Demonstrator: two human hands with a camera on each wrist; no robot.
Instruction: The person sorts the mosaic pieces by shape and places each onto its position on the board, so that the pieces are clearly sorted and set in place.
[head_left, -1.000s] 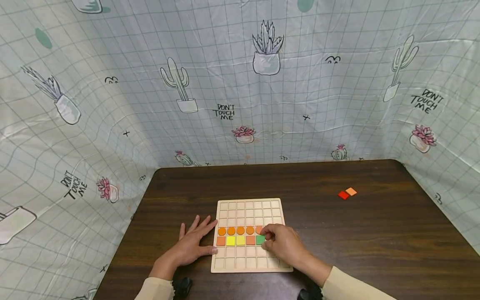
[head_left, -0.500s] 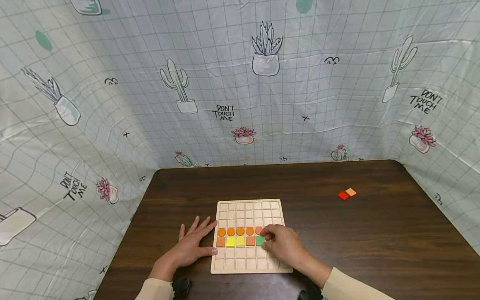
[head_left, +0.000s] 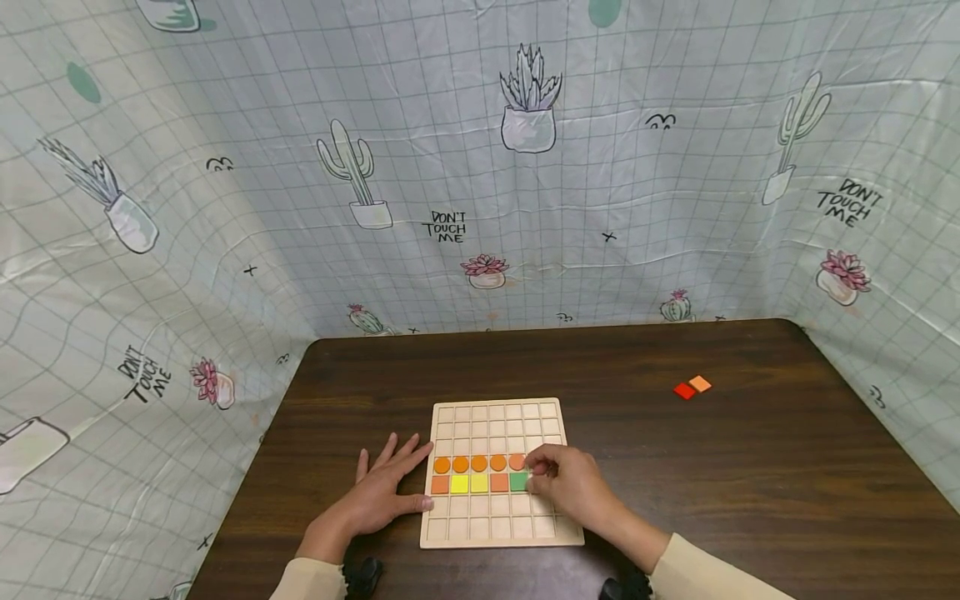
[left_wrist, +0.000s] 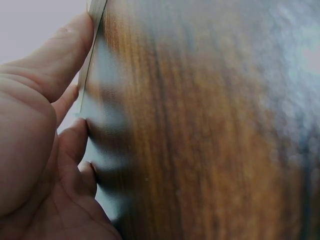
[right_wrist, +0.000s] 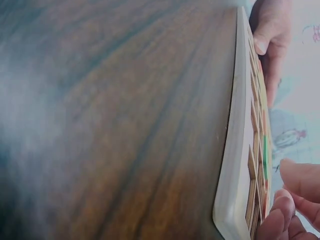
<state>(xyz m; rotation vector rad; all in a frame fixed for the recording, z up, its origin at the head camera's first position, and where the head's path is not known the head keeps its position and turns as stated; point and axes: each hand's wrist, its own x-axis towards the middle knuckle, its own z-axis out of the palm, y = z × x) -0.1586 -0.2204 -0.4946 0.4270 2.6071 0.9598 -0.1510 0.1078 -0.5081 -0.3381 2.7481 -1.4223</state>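
Note:
A pale wooden grid board (head_left: 491, 527) lies on the table. One row bears several orange discs (head_left: 479, 465), the rightmost (head_left: 516, 462) paler. In the row below sit orange squares (head_left: 499, 483), yellow squares (head_left: 459, 484) and a green square (head_left: 519, 482). My left hand (head_left: 378, 493) is spread along the board's left edge, thumb tip touching it. My right hand (head_left: 573, 483) is over the board's right part, fingers bent, thumb and index just right of the green square. In the right wrist view a reddish patch (right_wrist: 265, 202) shows beside the fingertips; whether they hold a piece is unclear.
A red tile (head_left: 684, 391) and a light orange tile (head_left: 700, 384) lie together on the dark wooden table (head_left: 360, 375), back right of the board. A printed curtain (head_left: 420, 167) stands behind the table and along both sides.
My right hand has shifted slightly to the right, its thumb drawing off the green square a little. The left hand stays at the board's edge. The whole view has shifted slightly.

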